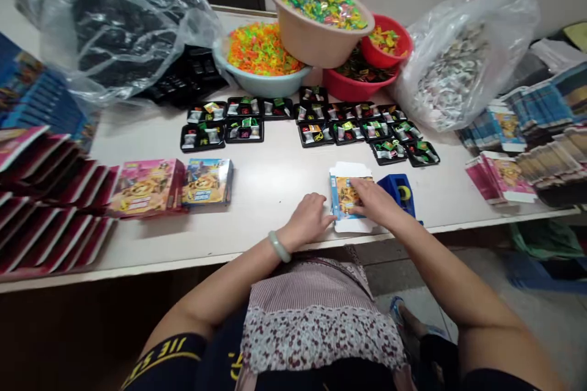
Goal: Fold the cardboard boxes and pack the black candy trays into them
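An unfolded blue and yellow printed carton (343, 194) with white end flaps lies on the white table (270, 183) near its front edge. My right hand (370, 200) rests on the carton's printed face, fingers spread. Just left of the carton is my left hand (312, 215), its fingers apart and the thumb near the carton's lower left edge; nothing is held in it. A blue tape dispenser (398, 194) stands right of the carton, close to my right forearm.
Black trays (245, 130) with small wrapped items stand in groups behind the hands. Tubs (316, 43) of colorful pieces and plastic bags (463, 61) line the back. Pink boxes (147, 188) and a blue box (207, 182) sit left; flat carton stacks (504, 177) lie right.
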Action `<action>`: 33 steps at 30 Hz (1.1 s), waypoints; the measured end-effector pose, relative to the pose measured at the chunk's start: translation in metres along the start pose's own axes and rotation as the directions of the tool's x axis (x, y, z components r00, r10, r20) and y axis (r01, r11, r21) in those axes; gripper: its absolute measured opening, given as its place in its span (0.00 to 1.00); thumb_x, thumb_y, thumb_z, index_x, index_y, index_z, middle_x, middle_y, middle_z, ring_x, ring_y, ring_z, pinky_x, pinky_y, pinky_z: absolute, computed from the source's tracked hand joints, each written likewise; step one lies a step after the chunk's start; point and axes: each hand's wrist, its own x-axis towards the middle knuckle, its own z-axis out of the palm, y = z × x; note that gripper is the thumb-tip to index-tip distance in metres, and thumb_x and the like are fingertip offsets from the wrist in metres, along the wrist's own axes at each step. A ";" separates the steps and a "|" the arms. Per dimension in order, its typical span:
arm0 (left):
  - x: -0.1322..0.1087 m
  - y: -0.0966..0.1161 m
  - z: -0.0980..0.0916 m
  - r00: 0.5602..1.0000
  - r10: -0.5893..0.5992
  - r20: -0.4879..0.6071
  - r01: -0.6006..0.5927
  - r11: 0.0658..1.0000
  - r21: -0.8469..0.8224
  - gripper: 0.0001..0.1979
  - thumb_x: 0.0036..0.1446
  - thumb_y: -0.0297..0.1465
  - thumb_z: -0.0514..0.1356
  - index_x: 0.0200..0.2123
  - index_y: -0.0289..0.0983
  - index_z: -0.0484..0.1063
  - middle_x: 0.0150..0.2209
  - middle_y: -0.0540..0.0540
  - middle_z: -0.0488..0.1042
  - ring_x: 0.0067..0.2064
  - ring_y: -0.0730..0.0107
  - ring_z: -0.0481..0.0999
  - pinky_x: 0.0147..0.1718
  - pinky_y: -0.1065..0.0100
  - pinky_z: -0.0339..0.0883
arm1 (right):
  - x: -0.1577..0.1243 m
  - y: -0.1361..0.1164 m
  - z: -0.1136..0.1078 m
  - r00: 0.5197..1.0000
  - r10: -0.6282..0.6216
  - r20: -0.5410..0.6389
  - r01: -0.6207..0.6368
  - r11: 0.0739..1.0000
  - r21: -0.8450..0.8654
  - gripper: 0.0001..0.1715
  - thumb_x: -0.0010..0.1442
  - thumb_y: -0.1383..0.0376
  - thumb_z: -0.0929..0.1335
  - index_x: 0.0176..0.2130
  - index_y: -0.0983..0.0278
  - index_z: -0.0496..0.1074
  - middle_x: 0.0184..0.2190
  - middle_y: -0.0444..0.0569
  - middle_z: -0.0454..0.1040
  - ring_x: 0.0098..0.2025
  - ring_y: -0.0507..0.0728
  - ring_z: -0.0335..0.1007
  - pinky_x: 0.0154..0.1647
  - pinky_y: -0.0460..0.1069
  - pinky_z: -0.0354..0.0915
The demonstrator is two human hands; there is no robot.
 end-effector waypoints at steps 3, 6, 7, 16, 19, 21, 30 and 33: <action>0.027 0.014 0.025 0.992 -0.124 0.014 0.125 0.992 -0.011 0.16 0.54 0.37 0.64 0.39 0.33 0.66 0.38 0.39 0.70 0.42 0.55 0.70 0.42 0.54 0.68 | 0.005 0.001 0.007 0.999 -0.007 -0.031 0.008 1.000 0.012 0.52 0.49 0.63 0.76 0.66 0.63 0.52 0.62 0.62 0.62 0.66 0.70 0.53 0.62 0.66 0.56; 0.035 0.013 0.031 0.987 -0.141 -0.080 0.132 0.985 -0.112 0.11 0.52 0.31 0.63 0.38 0.35 0.65 0.36 0.44 0.69 0.40 0.60 0.69 0.42 0.57 0.68 | 0.012 0.004 0.002 0.999 0.007 -0.045 -0.005 0.998 0.055 0.55 0.45 0.63 0.77 0.65 0.64 0.53 0.63 0.63 0.60 0.66 0.71 0.51 0.62 0.65 0.56; 0.036 0.012 0.029 0.983 -0.150 -0.110 0.129 0.976 -0.176 0.10 0.52 0.29 0.62 0.37 0.35 0.65 0.35 0.45 0.69 0.39 0.62 0.69 0.42 0.58 0.68 | 0.014 0.004 -0.002 0.998 0.020 -0.056 -0.016 0.997 0.072 0.53 0.44 0.63 0.78 0.63 0.65 0.56 0.60 0.63 0.63 0.64 0.71 0.55 0.61 0.64 0.58; 0.021 0.025 -0.048 0.936 0.050 -0.348 -0.158 0.944 -0.289 0.11 0.59 0.23 0.51 0.44 0.37 0.68 0.41 0.45 0.73 0.42 0.67 0.74 0.43 0.65 0.70 | 0.018 -0.025 -0.053 0.992 0.129 -0.005 -0.076 0.613 0.786 0.17 0.50 0.56 0.72 0.37 0.64 0.74 0.33 0.47 0.77 0.34 0.57 0.73 0.37 0.52 0.69; 0.004 0.026 -0.071 0.928 0.248 -0.277 -0.246 0.968 0.041 0.15 0.62 0.23 0.50 0.51 0.36 0.66 0.47 0.40 0.74 0.49 0.63 0.73 0.48 0.58 0.70 | 0.030 -0.040 -0.042 0.981 0.063 0.181 -0.190 0.453 0.871 0.20 0.46 0.53 0.73 0.33 0.66 0.75 0.28 0.47 0.77 0.30 0.56 0.72 0.34 0.50 0.68; -0.007 0.021 -0.079 0.928 0.282 -0.244 -0.234 0.950 0.207 0.17 0.62 0.26 0.52 0.55 0.35 0.64 0.51 0.35 0.72 0.53 0.57 0.72 0.51 0.52 0.69 | 0.039 -0.053 -0.030 0.982 0.054 0.182 -0.188 0.406 0.894 0.19 0.47 0.53 0.72 0.33 0.65 0.76 0.28 0.47 0.77 0.31 0.56 0.72 0.36 0.51 0.69; -0.058 -0.030 -0.086 0.862 -0.093 -0.498 0.016 0.988 -0.157 0.17 0.60 0.34 0.59 0.53 0.38 0.70 0.50 0.40 0.76 0.49 0.60 0.77 0.51 0.57 0.72 | 0.038 -0.118 -0.013 0.914 0.129 -0.384 0.216 0.645 0.733 0.20 0.56 0.57 0.70 0.47 0.60 0.72 0.50 0.52 0.74 0.55 0.63 0.67 0.56 0.59 0.65; -0.071 -0.045 -0.076 0.840 -0.334 -0.426 0.025 0.810 -0.586 0.21 0.54 0.37 0.65 0.49 0.36 0.73 0.48 0.40 0.77 0.47 0.59 0.78 0.48 0.57 0.74 | 0.030 -0.124 0.011 0.925 0.199 -0.323 0.168 0.546 0.820 0.36 0.51 0.55 0.73 0.56 0.60 0.62 0.56 0.58 0.69 0.57 0.64 0.67 0.54 0.60 0.67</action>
